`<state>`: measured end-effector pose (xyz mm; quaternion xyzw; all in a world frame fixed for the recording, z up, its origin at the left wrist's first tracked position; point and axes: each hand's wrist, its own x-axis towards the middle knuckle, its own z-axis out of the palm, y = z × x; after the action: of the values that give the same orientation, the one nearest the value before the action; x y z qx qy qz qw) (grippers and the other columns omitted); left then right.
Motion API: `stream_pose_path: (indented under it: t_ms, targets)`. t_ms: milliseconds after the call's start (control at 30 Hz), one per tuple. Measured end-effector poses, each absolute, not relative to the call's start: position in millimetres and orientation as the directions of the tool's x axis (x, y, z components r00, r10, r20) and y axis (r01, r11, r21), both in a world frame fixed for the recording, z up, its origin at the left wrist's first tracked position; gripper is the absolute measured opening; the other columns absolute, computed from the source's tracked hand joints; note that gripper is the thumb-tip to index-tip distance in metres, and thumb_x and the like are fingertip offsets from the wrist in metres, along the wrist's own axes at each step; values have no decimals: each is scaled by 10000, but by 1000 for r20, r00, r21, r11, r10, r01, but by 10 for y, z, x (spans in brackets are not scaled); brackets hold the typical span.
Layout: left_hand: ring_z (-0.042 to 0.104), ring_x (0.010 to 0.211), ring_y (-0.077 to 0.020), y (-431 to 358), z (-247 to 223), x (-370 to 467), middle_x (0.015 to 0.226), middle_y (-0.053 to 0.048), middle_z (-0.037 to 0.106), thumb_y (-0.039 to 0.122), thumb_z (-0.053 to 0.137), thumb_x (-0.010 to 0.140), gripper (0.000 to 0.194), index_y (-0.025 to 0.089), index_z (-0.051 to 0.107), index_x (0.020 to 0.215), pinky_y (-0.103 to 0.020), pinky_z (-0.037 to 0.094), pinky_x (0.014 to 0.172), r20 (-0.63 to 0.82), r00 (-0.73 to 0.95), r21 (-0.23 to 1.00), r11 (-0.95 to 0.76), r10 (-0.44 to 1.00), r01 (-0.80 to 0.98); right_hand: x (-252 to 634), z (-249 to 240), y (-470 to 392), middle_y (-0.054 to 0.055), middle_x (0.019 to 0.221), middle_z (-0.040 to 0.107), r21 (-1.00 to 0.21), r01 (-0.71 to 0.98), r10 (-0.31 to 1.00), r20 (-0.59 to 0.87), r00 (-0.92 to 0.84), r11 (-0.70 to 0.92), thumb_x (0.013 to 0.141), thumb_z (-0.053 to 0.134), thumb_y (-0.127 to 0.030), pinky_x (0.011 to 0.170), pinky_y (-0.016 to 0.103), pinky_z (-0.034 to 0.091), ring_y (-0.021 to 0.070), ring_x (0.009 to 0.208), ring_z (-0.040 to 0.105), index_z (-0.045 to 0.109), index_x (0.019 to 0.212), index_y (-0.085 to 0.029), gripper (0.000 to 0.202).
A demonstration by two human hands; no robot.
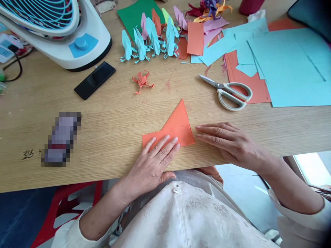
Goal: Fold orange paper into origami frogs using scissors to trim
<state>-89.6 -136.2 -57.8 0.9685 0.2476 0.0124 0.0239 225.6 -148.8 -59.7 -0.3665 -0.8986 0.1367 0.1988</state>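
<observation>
A folded sheet of orange paper lies on the table near its front edge, with one pointed corner standing out toward the back. My left hand rests flat on the paper's lower left part, fingers spread and holding nothing. Just right of the paper, my right hand hovers at or touches the tabletop, its fingers stretched out and its fingertips close to the paper's right edge. Beyond the paper sits a small orange origami figure with thin bent legs. Scissors lie to the right, partly over orange paper.
A white fan stands at the back left, with a black phone before it. A blurred-out device lies at left. Several blue origami figures stand at the back. Blue paper sheets cover the right side.
</observation>
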Motion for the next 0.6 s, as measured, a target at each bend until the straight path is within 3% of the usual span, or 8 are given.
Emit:
stream_pose_path:
  t_ms: [367,600]
  targets:
    - [212,1518,-296,-1333,-576,-897,1637,-105,266,662,279,976,816,102,241,1569,-485,165,1225,-10,880,65,-878,474,474,2119,-559,-1502,144,1530,468,-219,579,616,173,-769,785,1026,437,-158,1035,502,449,308,1377,464,511,1432,-168,413]
    - [210,1519,-297,-1332,-567,-900,1638,-107,263,658,300,975,815,109,231,1573,-483,172,1225,-12,879,68,-876,477,477,2121,-557,-1509,166,1507,491,-234,585,626,183,-758,777,1002,473,-113,1020,496,469,303,1356,492,496,1446,-140,445]
